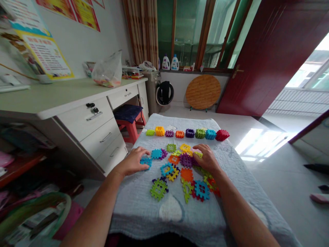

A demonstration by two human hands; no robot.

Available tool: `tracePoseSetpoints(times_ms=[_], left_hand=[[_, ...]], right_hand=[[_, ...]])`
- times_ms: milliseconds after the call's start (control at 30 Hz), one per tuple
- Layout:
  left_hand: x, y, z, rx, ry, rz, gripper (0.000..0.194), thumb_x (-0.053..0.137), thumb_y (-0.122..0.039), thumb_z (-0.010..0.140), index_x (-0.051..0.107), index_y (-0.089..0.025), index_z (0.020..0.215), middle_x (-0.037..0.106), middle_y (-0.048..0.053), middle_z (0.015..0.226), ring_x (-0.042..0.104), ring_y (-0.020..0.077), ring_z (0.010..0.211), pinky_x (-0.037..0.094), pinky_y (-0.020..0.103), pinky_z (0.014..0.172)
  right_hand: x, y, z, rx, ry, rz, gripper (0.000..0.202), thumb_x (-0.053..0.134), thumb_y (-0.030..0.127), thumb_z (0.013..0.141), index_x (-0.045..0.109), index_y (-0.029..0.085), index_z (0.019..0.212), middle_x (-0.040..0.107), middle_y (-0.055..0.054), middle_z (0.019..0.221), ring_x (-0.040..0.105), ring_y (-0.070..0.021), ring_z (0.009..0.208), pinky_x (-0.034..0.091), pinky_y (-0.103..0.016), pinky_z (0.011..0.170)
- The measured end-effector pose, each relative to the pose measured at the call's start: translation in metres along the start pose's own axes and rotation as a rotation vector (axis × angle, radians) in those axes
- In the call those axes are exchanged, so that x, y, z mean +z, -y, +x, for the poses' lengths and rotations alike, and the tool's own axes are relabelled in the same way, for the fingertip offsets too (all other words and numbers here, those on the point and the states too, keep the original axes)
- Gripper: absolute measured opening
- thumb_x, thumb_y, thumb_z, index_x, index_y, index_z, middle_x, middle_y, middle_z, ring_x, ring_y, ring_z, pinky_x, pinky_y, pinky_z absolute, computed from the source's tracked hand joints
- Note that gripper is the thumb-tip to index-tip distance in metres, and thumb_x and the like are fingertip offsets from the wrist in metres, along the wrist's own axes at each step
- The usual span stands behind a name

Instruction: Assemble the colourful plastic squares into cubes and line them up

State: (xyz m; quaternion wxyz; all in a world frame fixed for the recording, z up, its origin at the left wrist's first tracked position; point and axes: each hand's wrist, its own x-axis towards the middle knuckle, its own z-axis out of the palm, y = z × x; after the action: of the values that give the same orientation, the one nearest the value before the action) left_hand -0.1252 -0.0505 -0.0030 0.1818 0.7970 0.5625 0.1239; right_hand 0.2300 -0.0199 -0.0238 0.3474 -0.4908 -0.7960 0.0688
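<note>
Snap-together plastic building tiles in several colors lie loose on a cloth-covered table. At the left of the pile, my left hand [134, 160] curves its thumb and fingers around a blue window tile [145, 162]. A solid blue tile [156, 154] lies just right of it. My right hand [207, 157] is at the pile's right side, thumb and fingers about a lime green tile [198, 154]; its palm hides part of the pieces beneath. Close by are a purple window tile [186, 160] and a yellow tile [185, 148]. Nearer me lie a green window tile [158, 189] and a blue window tile [202, 190].
Along the table's far side runs a row of sorted tile stacks, from a lime stack [150, 132] to a red stack [222, 135]. A desk [64, 94] with drawers stands left, a red stool [131, 128] beside it. A round wooden tabletop [203, 92] leans beneath the window.
</note>
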Motion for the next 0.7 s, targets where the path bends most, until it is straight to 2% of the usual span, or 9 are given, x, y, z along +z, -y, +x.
tracePoseSetpoints(times_ms=[67, 167, 233, 367, 467, 567, 700], left_hand=[[0.0, 0.003, -0.003, -0.046, 0.047, 0.036, 0.052, 0.069, -0.033, 0.06, 0.058, -0.022, 0.11, 0.054, 0.007, 0.112, 0.05, 0.0265, 0.109, 0.037, 0.036, 0.097], [0.003, 0.003, -0.004, -0.069, 0.073, 0.025, 0.048, 0.068, -0.033, 0.058, 0.058, -0.021, 0.103, 0.055, 0.005, 0.104, 0.053, 0.0242, 0.1, 0.042, 0.033, 0.089], [0.004, 0.0, -0.003, -0.089, 0.01, 0.026, 0.042, 0.068, -0.031, 0.058, 0.055, -0.021, 0.097, 0.054, 0.004, 0.1, 0.054, 0.0222, 0.094, 0.043, 0.03, 0.082], [0.005, -0.004, 0.001, -0.107, -0.227, 0.139, 0.032, 0.063, -0.024, 0.064, 0.049, -0.021, 0.093, 0.053, 0.004, 0.097, 0.054, 0.0218, 0.092, 0.043, 0.03, 0.078], [0.011, -0.003, 0.004, -0.118, -0.295, 0.283, 0.021, 0.056, -0.021, 0.073, 0.049, -0.021, 0.093, 0.054, 0.006, 0.097, 0.054, 0.0233, 0.093, 0.042, 0.032, 0.08], [0.016, 0.0, 0.0, -0.125, -0.247, 0.364, 0.015, 0.05, -0.022, 0.079, 0.051, -0.019, 0.094, 0.055, 0.009, 0.098, 0.054, 0.0249, 0.096, 0.041, 0.034, 0.084], [0.012, 0.001, -0.012, -0.064, -0.082, 0.295, 0.028, 0.052, -0.024, 0.076, 0.055, -0.017, 0.102, 0.053, 0.01, 0.109, 0.051, 0.0255, 0.105, 0.037, 0.036, 0.095]], right_hand=[[-0.001, 0.001, 0.0, 0.002, -0.006, 0.003, 0.019, 0.054, 0.023, 0.079, 0.065, 0.019, 0.094, 0.066, -0.007, 0.094, 0.056, -0.0234, 0.093, 0.044, -0.039, 0.087], [-0.002, 0.002, -0.001, 0.012, -0.012, 0.006, 0.019, 0.054, 0.023, 0.079, 0.065, 0.02, 0.094, 0.066, -0.007, 0.094, 0.056, -0.0233, 0.093, 0.044, -0.039, 0.087], [-0.002, 0.001, -0.001, 0.019, -0.011, 0.004, 0.019, 0.054, 0.023, 0.079, 0.065, 0.02, 0.095, 0.066, -0.007, 0.095, 0.056, -0.0235, 0.094, 0.044, -0.04, 0.088], [-0.002, -0.001, -0.002, 0.03, -0.004, -0.001, 0.02, 0.055, 0.023, 0.078, 0.065, 0.02, 0.095, 0.066, -0.007, 0.096, 0.056, -0.0235, 0.095, 0.044, -0.039, 0.087], [-0.001, -0.002, -0.002, 0.019, 0.004, 0.0, 0.02, 0.055, 0.023, 0.079, 0.065, 0.019, 0.095, 0.066, -0.007, 0.096, 0.056, -0.0233, 0.093, 0.044, -0.039, 0.086], [-0.002, -0.002, -0.002, 0.006, 0.012, 0.003, 0.019, 0.055, 0.024, 0.079, 0.066, 0.019, 0.094, 0.066, -0.007, 0.095, 0.056, -0.0231, 0.092, 0.044, -0.039, 0.087], [-0.003, -0.002, -0.001, 0.014, 0.004, 0.003, 0.019, 0.055, 0.024, 0.079, 0.065, 0.02, 0.095, 0.066, -0.007, 0.095, 0.056, -0.0231, 0.093, 0.044, -0.039, 0.087]])
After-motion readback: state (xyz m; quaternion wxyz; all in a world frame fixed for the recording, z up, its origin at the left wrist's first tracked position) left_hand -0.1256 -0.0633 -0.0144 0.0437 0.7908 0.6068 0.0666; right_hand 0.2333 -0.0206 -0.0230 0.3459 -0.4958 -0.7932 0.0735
